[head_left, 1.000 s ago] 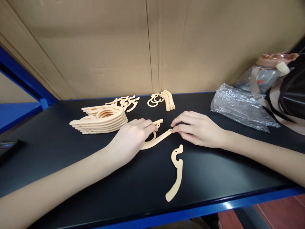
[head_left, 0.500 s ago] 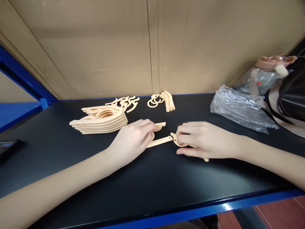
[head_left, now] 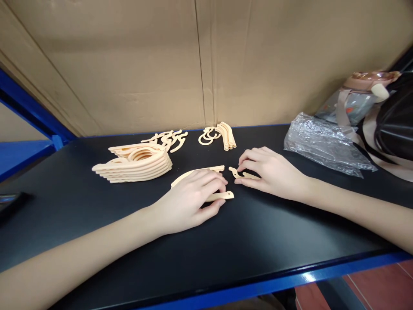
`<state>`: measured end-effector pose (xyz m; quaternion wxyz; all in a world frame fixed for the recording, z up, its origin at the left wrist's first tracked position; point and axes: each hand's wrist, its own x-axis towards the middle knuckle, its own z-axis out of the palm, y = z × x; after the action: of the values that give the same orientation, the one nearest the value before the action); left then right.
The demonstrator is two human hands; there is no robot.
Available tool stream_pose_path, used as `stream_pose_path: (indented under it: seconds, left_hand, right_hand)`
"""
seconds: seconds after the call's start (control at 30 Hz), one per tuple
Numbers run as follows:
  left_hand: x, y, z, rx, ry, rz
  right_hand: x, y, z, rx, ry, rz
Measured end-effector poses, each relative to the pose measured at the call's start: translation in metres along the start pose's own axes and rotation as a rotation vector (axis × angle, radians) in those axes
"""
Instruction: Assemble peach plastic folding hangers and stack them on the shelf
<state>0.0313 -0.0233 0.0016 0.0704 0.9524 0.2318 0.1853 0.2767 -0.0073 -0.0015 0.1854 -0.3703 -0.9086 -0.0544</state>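
My left hand (head_left: pixel 190 196) is closed over cream plastic folding-hanger pieces on the black tabletop. One straight hanger arm (head_left: pixel 222 196) with a hole at its end sticks out between thumb and fingers. Beyond the fingers lies a slightly curved hanger arm (head_left: pixel 209 168), partly under the hand. My right hand (head_left: pixel 266 170) pinches a small hooked hanger piece (head_left: pixel 237 173) between thumb and fingers, low over the table; a short gap parts it from the left-hand pieces. Left of my left hand sits a neat stack of folded hangers (head_left: pixel 138 168).
Behind the stack lie several loose hanger pieces (head_left: pixel 171 140). Ring-shaped hooks (head_left: pixel 206 137) and a bundle of curved arms (head_left: pixel 226 135) are at the back middle. Crumpled clear plastic (head_left: pixel 322 144), a bottle (head_left: pixel 358 103) and a black bag (head_left: pixel 396 116) stand right. Cardboard (head_left: pixel 145 64) backs the table.
My right hand has moved away from me with its hooked piece. My left hand has shifted slightly right and nearer, and its thumb now lies across the straight arm.
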Motion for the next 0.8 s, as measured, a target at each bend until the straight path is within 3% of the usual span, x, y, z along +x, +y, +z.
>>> stream_pose_path:
  seconds: [0.2, 0.37, 0.5, 0.63, 0.8]
  left_hand:
    - [0.0, -0.003, 0.001, -0.022, 0.008, -0.001]
    - [0.002, -0.003, 0.0, -0.009, -0.073, 0.004]
    - [0.002, -0.003, -0.001, -0.001, -0.081, 0.004]
    - [0.002, -0.003, 0.0, 0.005, -0.019, -0.014]
    - [0.001, -0.004, 0.001, 0.024, 0.008, -0.008]
  right_hand:
    - [-0.002, -0.005, 0.004, 0.306, -0.01, 0.078]
    - [-0.003, -0.007, 0.001, 0.43, -0.073, 0.117]
    - [-0.006, -0.009, 0.0, 0.289, -0.121, 0.045]
    - [-0.009, -0.011, 0.002, 0.103, -0.094, -0.083]
    - [-0.01, -0.01, 0.002, 0.056, -0.077, -0.127]
